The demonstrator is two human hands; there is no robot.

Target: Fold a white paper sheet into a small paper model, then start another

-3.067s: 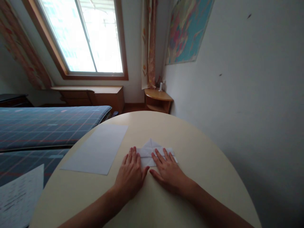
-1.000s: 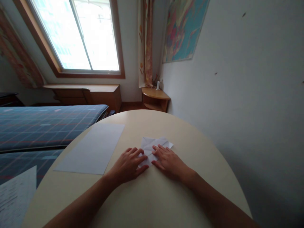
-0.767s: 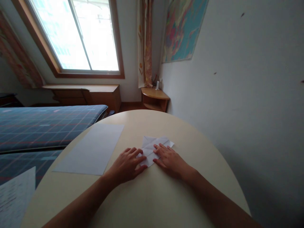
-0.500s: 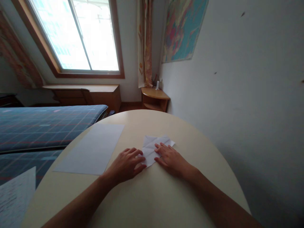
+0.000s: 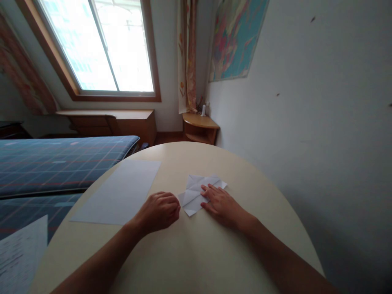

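A small folded white paper with crease lines lies flat on the round cream table. My right hand rests on its right part, fingers stretched out and pressing it down. My left hand sits on the table just left of the paper, fingers curled under, with its knuckles near the paper's left corner and nothing visible in it.
A flat white sheet lies on the table to the left. A printed page sticks out at the lower left. Beyond the table are a blue plaid bed, a wooden corner shelf and the wall on the right.
My left hand has slid off the folded paper to the left and curled its fingers. The paper has turned slightly and shifted right under my right hand.
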